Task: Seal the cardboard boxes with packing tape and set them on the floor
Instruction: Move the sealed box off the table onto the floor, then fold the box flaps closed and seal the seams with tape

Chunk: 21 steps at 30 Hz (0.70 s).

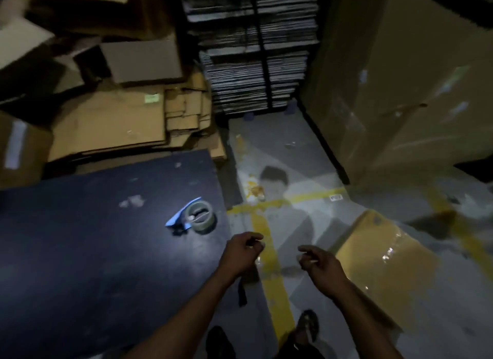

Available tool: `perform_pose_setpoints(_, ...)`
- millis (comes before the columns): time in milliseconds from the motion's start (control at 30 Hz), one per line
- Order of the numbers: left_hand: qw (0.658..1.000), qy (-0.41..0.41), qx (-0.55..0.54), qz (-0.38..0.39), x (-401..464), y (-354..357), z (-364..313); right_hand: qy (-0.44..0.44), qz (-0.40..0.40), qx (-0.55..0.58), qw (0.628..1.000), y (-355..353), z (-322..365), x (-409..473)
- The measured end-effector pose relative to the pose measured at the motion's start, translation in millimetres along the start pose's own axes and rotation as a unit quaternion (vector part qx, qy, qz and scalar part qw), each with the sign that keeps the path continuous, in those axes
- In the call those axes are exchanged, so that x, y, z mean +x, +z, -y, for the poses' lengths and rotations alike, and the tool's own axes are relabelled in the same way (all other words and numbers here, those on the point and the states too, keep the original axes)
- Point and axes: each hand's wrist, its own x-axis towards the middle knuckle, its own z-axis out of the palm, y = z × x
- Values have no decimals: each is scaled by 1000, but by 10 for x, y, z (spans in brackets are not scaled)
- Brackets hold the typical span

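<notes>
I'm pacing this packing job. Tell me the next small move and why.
Probably reach the left hand to the stack of flattened cardboard for another box. The taped box already sits on the floor, both hands look empty, and the tape dispenser waits on the dark table.

One tape dispenser (192, 217) on the worktop (80, 252), one taped cardboard box (386, 262) on the floor (293, 155), two hands (241, 249) (321, 265).

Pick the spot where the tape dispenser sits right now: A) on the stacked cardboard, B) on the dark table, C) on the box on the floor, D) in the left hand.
B: the tape dispenser lies on the dark table, with neither hand touching it.
</notes>
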Motion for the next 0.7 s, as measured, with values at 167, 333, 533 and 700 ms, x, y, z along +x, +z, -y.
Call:
perform_pose_setpoints(167,998,-10,-31,-57,-183,-909,196,-79,17,0,997,626,769,166)
perform_pose_setpoints(333,982,-19,-65,-175,-353,-1557,237,-153,77,-14,985,1072,1552,514)
perform_pose_setpoints(533,949,-36,-129,-284,-627,-2396,205,-223,147,-17,964,1795,2316,949)
perform_pose_setpoints(700,923,-40,-151,-353,-841,-3174,250,-275,184,-26,943,2452,3080,1027)
